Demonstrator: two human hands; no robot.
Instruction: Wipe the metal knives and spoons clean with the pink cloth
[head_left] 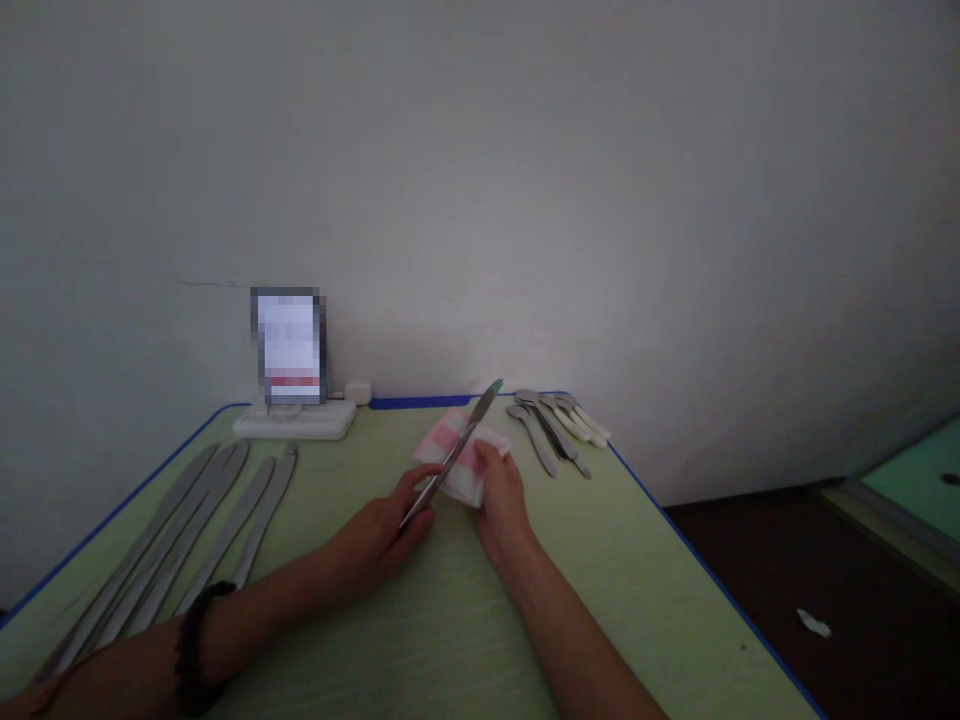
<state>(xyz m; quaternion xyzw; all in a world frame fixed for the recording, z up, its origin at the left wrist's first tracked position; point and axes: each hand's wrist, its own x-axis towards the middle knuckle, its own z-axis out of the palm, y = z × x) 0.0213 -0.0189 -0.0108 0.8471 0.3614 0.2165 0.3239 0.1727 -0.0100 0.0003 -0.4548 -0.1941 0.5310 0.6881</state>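
My left hand [390,522] is closed on the handle of a metal table knife [459,445], whose blade slants up and away to the right. In my right hand [502,490] is a pink and white cloth [474,478], pinched between thumb and fingers. The cloth lies behind and beneath the knife; whether it presses against the metal I cannot tell. Several more table knives [191,525] lie side by side at the left of the table, their lower ends partly hidden by my left forearm.
Several spoons [536,430], some with white handles, lie at the far right of the green table [450,640]. A lit screen [291,345] stands on a white base [296,420] at the back left, beside a white plug [358,393]. A wall rises behind. White scrap [814,623] lies on the floor.
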